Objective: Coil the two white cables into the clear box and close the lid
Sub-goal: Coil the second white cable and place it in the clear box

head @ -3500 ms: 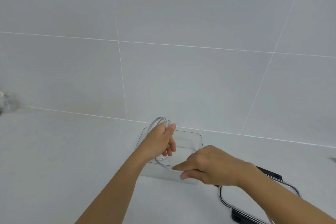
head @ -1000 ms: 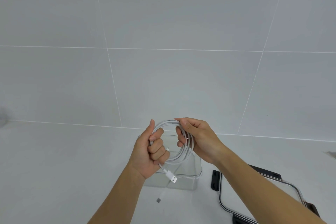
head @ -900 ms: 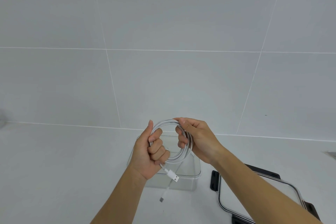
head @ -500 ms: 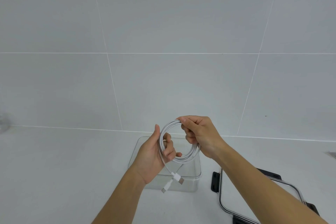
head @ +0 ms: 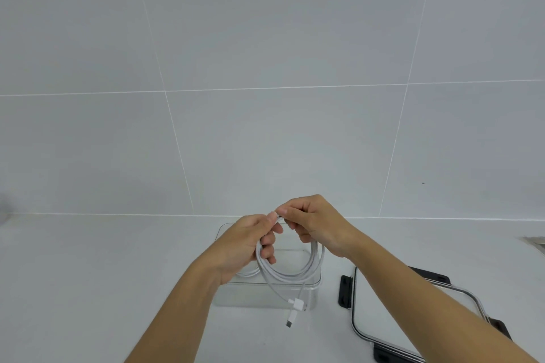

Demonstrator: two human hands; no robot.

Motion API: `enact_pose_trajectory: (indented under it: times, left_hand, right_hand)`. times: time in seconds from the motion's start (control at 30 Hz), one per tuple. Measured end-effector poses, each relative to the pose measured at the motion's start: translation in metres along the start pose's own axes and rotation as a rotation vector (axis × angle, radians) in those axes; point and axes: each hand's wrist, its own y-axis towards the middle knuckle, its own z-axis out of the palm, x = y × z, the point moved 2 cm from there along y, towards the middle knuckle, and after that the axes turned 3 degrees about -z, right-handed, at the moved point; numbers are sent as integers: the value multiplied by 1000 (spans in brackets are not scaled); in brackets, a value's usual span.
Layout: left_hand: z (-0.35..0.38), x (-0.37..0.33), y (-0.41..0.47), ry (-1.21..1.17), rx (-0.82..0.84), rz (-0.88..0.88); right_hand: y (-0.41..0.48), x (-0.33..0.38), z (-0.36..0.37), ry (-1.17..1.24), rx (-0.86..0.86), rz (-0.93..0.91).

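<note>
In the head view, I held the coiled white cable (head: 318,256) in the air with both hands, right above the open clear box (head: 250,295). My left hand (head: 247,244) had its fingers curled round the left side of the coil. My right hand (head: 315,224) pinched the top of the loops between thumb and fingers, and the fingertips of the two hands met there. The coil hung down in front of the box, and its two ends dangled past the front wall: a white USB plug (head: 297,303) and a smaller connector (head: 290,323) below it.

My hands and the loops covered much of the box's opening. Some white loops (head: 246,273) showed through the clear wall under my left hand; I could not tell whether they lay inside.

The box stood on the white counter (head: 118,274), close to the tiled wall (head: 265,68). The lid (head: 383,309) lay flat on the counter to the right, apart from the box, with a black latch (head: 344,291) on its near-left edge. My right forearm crossed over it and hid its right part.
</note>
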Motion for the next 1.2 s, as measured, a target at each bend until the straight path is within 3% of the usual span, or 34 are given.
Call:
enact_pose_trajectory:
  times: [0.23,0.53,0.73,0.93,1.1,1.2]
  left_hand:
    - [6,1,-2,-45,-142,59]
    - [-2,2,3,2,-370,135]
    - [-5,11,6,163,-459,108]
    - [-5,22,10,346,-511,100]
    - [0,25,14,263,-477,65]
    - [2,26,15,158,-439,41]
  right_hand:
    - [-1,-3,-6,-31,-53,-44]
    - [-6,-21,-34,-154,-95,63]
    - [-13,-25,-50,-398,46,221]
    - [-25,-16,-50,100,232,286]
    - [-22,-15,-34,347,140,216]
    - [-16,-16,-23,291,59,154]
